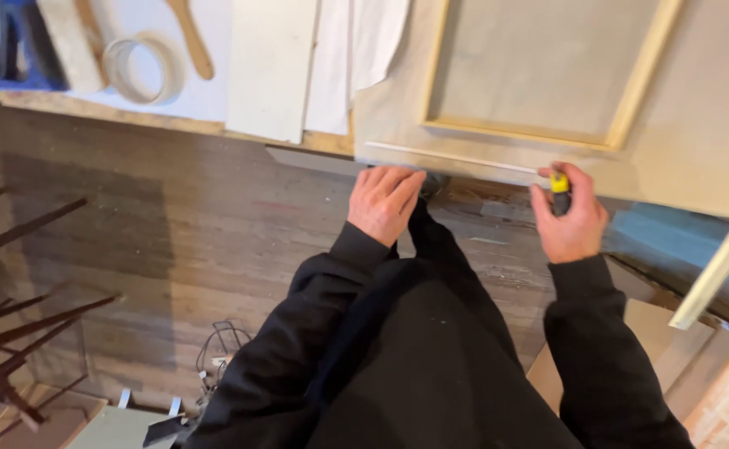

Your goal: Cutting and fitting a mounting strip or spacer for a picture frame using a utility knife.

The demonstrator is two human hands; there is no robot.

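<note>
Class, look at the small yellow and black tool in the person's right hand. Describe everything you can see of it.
The tool is small, with a yellow top and a dark body below. Most of it is hidden inside the right hand, which grips it upright, so its working end cannot be seen. It sits at the near edge of the pale fabric-covered board, below the wooden frame.

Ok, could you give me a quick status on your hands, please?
Left hand flat on canvas edge. Right hand gripping yellow-and-black tool. Nothing in the way.

A wooden counter (pixel 173 123) carries grey canvas (pixel 714 125) with a pale wooden frame (pixel 635 91) just above the grip, and to its left a white board (pixel 269 66), tape roll (pixel 140 68) and wooden spoon (pixel 192 37).
</note>
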